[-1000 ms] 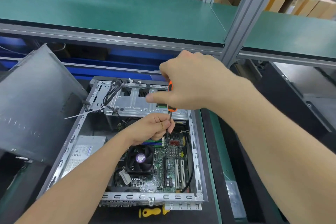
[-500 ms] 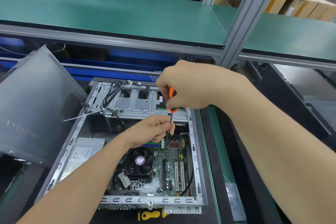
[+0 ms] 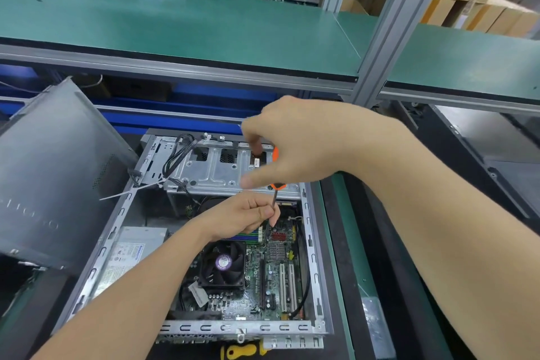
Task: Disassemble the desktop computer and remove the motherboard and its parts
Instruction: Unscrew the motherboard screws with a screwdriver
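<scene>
Just beneath left grip (image 3: pixel 242 218) (screwdriver (image 3: pixel 275 199)): motherboard (image 3: pixel 264 280)

A single wide-angle camera rode on the person's head and faced forward and steeply down, close above the open computer case (image 3: pixel 310 242) on the counter (image 3: pixel 344 242). Both forearms entered from the bottom edge, with the left hand (image 3: pixel 242 219) and right hand (image 3: pixel 301 152) near mid-frame. The green shelf (image 3: pixel 175 26) beyond filled the top, slightly bowed.
</scene>
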### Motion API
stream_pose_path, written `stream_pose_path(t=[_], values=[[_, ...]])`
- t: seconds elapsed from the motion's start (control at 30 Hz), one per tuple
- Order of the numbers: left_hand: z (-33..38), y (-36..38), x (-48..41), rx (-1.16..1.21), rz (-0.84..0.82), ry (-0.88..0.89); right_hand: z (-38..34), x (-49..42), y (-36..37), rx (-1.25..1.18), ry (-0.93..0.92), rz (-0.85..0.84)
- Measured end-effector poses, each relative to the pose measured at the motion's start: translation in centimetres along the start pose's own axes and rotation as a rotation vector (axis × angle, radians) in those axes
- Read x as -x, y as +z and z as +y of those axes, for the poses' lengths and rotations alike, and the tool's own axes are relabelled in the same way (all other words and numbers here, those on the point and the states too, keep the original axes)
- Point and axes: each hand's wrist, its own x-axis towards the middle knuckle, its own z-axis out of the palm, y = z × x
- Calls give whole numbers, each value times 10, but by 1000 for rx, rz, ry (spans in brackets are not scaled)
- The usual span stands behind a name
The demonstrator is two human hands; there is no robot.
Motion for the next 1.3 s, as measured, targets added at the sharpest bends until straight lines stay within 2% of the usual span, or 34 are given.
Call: stream_pose_path(t=[0.07,0.1,0.17,0.33,0.5,0.7,0.87,1.0,1.07,1.13,1.23,1.3], values=[[-3,-1,-1,2,9,2,-2,-6,13,113,173,140],[-4,-1,-2,8,9,4,-5,-7,17,107,260,151],[-6,0,-3,24,5,10,-7,-12,27,26,324,153],[-8,-1,-3,38,18,1,1,-15,26,-8,158,127],[-6,-2,-3,43,8,7,7,-7,11,44,-59,-16],[-5,-2,-2,41,-17,10,9,-7,6,10,-107,-88],[-3,-3,-1,20,-12,-8,8,-14,11,39,-153,-67],[-1,-3,0,-14,-1,-20,9,-12,8,88,-195,-115],[0,-3,1,-33,2,-27,10,-7,2,38,-165,-137],[0,-3,1,-41,1,-26,10,-2,-1,7,-121,-50],[-1,-3,0,-41,7,-15,-1,-3,4,119,157,180],[-2,-3,0,-25,14,-17,-10,-8,13,106,338,177]])
